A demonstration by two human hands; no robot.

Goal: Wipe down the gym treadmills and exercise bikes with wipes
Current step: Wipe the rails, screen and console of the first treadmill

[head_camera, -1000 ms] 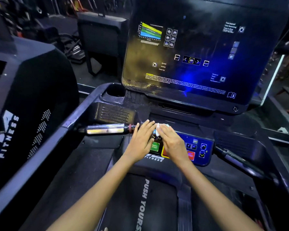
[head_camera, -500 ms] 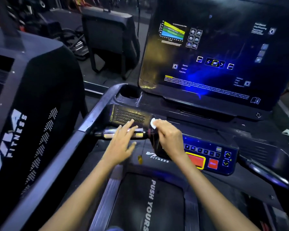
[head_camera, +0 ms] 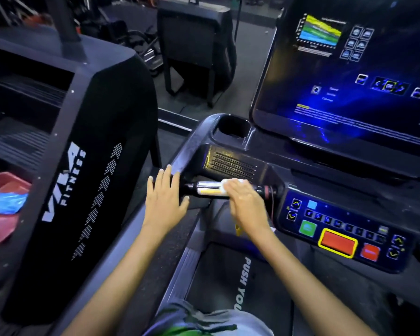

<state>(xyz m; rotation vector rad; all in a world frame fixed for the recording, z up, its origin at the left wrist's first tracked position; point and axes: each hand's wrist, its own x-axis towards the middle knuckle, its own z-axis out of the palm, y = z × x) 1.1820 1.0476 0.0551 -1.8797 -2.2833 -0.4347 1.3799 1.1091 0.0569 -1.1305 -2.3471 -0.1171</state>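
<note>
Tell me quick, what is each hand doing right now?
Left hand: open, fingers straight, resting on the treadmill rail, holding nothing.
Right hand: curled over a white wipe on the shiny grip bar.

The treadmill's handlebar sensor (head_camera: 210,190) is polished metal, mirror-bright between matt black rubbery ends. The wipe (head_camera: 230,183) on it looks like soft white paper or cloth (too blurred to tell which). The console screen (head_camera: 354,76) is glossy and reflective, the button panel (head_camera: 344,229) smooth plastic. The speaker grille (head_camera: 233,166) is perforated, and the belt (head_camera: 228,282) dull, finely textured rubber.
</note>
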